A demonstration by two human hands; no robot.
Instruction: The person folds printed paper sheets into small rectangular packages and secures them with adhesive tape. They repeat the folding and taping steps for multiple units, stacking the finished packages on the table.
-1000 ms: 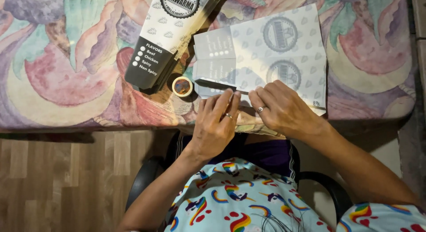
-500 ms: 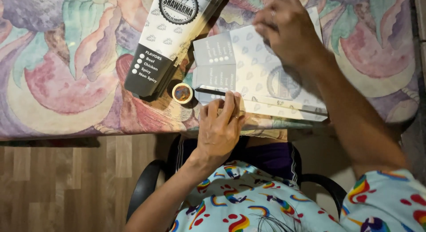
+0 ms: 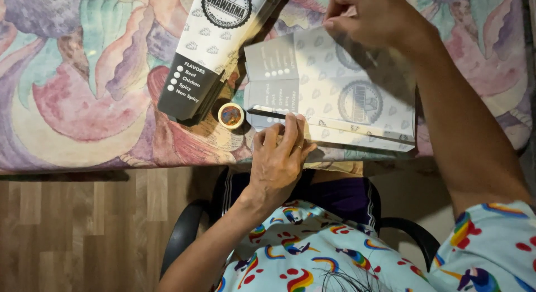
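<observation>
The flat paper sleeve [image 3: 335, 96], pale grey with a printed leaf pattern and round emblems, is laid on the table [image 3: 84, 102] near its front edge, and everything else is placed relative to it. Nearest the viewer, the sleeve's near edge is pressed down by the left hand [image 3: 279, 158]; the fingers are extended flat and released, with the fingertips [image 3: 293, 121] resting on the paper rather than clasped around anything. A ring is seen on one finger. Just left of the sleeve's near corner, a small round tape roll [image 3: 230, 115] with an orange rim is set on the floral tablecloth, close to the left hand but apart from it. Beyond the tape and to the left of the sleeve, a second sleeve [image 3: 215, 46], white above and black below, is laid at a slant, its lower end near the tape. At the sleeve's far edge, the right hand [image 3: 371, 15] is positioned, its fingers curled and pinched together on the paper's upper border; what exactly is gripped there cannot be told with certainty.
</observation>
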